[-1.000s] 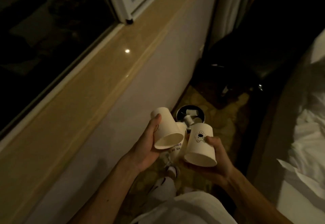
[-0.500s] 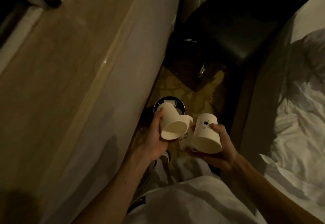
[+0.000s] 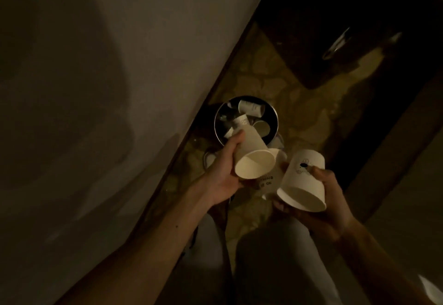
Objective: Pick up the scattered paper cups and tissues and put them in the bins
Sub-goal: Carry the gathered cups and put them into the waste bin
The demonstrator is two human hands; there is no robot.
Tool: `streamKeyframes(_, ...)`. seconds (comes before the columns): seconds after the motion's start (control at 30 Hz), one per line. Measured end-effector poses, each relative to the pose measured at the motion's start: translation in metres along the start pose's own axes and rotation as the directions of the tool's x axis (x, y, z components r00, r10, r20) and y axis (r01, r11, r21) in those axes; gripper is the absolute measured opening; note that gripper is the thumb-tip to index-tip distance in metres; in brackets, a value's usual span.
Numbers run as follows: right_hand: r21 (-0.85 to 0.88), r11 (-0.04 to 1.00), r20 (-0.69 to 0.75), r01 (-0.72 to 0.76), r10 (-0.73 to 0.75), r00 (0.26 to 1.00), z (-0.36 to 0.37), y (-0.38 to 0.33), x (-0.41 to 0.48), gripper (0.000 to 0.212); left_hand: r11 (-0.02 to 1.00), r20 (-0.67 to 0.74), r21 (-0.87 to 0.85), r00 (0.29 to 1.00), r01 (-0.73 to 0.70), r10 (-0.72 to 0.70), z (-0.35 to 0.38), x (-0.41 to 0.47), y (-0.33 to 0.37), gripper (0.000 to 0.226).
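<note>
Bare forearms [image 3: 155, 240] show above pale, whitish trousers [image 3: 275, 261].

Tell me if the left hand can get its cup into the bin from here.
Probably yes. The left hand holds its cup above the near rim of the bin; the bin is open, only partly filled, and nothing lies between.
</note>
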State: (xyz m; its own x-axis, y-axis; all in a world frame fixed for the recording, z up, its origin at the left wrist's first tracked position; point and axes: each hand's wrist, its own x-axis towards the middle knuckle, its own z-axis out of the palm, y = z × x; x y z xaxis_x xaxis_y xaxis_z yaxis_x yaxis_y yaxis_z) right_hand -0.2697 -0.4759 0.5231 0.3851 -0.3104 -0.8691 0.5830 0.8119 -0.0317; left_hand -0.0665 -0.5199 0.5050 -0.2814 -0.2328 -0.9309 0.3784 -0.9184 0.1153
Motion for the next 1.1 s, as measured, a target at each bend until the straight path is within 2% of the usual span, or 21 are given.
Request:
streamKeyframes(0.13, -0.074, 0.994, -0.066, -0.079, 0.074, 0.995, -0.034, -0.026, 0.062, 0.113, 0.999, -0.137, -0.049, 0.990, 0.022, -0.028, -0.021, 0.075, -0.007, 0.058)
streamKeyframes(0.2, -0.118, 0.987, -0.042, -0.107, 0.103, 0.994, -0.046, -0.040, 0.088, 0.105, 0.999, -0.208, -0.042, 0.978, 0.002, -0.011, -0.032, 0.106, -0.005, 0.052)
streamKeyframes(0.27, -0.193, 0.973, -0.008, -0.128, 0.129, 0.992, -0.054, -0.055, 0.113, 0.101, 0.998, -0.316, 0.064, 0.949, 0.004, 0.016, -0.040, 0.132, 0.004, 0.035)
streamKeyframes(0.33, -0.263, 0.953, -0.018, -0.154, 0.155, 0.988, -0.060, -0.070, 0.136, 0.106, 0.947, -0.473, 0.317, 0.873, 0.046, 0.116, -0.047, 0.157, 0.014, 0.037)
streamKeyframes(0.4, -0.310, 0.934, -0.040, -0.177, 0.173, 0.984, -0.066, -0.083, 0.156, 0.111, 0.787, -0.506, 0.615, 0.790, 0.049, 0.346, -0.053, 0.183, 0.021, 0.055)
streamKeyframes(0.47, -0.328, 0.926, -0.029, -0.186, 0.187, 0.982, -0.070, -0.094, 0.171, 0.108, 0.544, -0.405, 0.837, 0.735, 0.059, 0.543, -0.057, 0.206, 0.027, 0.068)
streamKeyframes(0.57, -0.363, 0.918, 0.001, -0.161, 0.174, 0.985, -0.076, -0.106, 0.187, 0.087, 0.270, -0.315, 0.946, 0.706, 0.180, 0.634, -0.057, 0.235, 0.037, 0.084)
streamKeyframes(0.63, -0.386, 0.908, 0.027, -0.163, 0.188, 0.982, -0.077, -0.110, 0.195, 0.071, 0.173, -0.328, 0.943, 0.698, 0.286, 0.636, -0.056, 0.248, 0.038, 0.087)
streamKeyframes(0.67, -0.401, 0.900, 0.031, -0.173, 0.202, 0.979, -0.078, -0.111, 0.198, 0.070, 0.146, -0.337, 0.936, 0.692, 0.321, 0.638, -0.055, 0.252, 0.038, 0.086)
streamKeyframes(0.73, -0.428, 0.886, 0.056, -0.181, 0.226, 0.973, -0.076, -0.112, 0.200, 0.076, 0.142, -0.347, 0.929, 0.669, 0.343, 0.657, -0.053, 0.252, 0.037, 0.083)
streamKeyframes(0.83, -0.427, 0.885, 0.103, -0.185, 0.250, 0.963, -0.071, -0.112, 0.201, 0.084, -0.008, -0.229, 0.930, 0.597, 0.368, 0.768, -0.053, 0.240, 0.029, 0.070)
streamKeyframes(0.87, -0.407, 0.894, 0.114, -0.189, 0.255, 0.960, -0.070, -0.113, 0.200, 0.080, -0.016, -0.173, 0.952, 0.581, 0.305, 0.795, -0.051, 0.236, 0.022, 0.062)
streamKeyframes(0.9, -0.404, 0.893, 0.120, -0.196, 0.265, 0.957, -0.069, -0.115, 0.198, 0.072, 0.077, -0.157, 0.984, 0.592, 0.159, 0.791, -0.047, 0.232, 0.013, 0.052)
streamKeyframes(0.93, -0.411, 0.889, 0.118, -0.201, 0.271, 0.955, -0.068, -0.115, 0.198, 0.065, 0.257, -0.180, 0.966, 0.647, -0.026, 0.740, -0.041, 0.227, 0.005, 0.041)
streamKeyframes(0.97, -0.437, 0.875, 0.101, -0.210, 0.280, 0.955, -0.068, -0.115, 0.198, 0.059, 0.494, -0.202, 0.850, 0.750, -0.186, 0.630, -0.034, 0.219, -0.007, 0.030)
streamKeyframes(1.0, -0.468, 0.856, 0.084, -0.220, 0.291, 0.953, -0.069, -0.115, 0.197, 0.053, 0.654, -0.166, 0.704, 0.831, -0.277, 0.531, -0.029, 0.214, -0.020, 0.022)
streamKeyframes(1.03, -0.487, 0.841, 0.073, -0.234, 0.306, 0.949, -0.070, -0.115, 0.197, 0.047, 0.708, -0.098, 0.631, 0.873, -0.317, 0.478, -0.027, 0.211, -0.030, 0.020)
streamKeyframes(1.1, -0.529, 0.806, 0.020, -0.265, 0.324, 0.946, -0.070, -0.115, 0.197, 0.044, 0.737, -0.039, 0.581, 0.893, -0.345, 0.449, -0.025, 0.208, -0.047, 0.028)
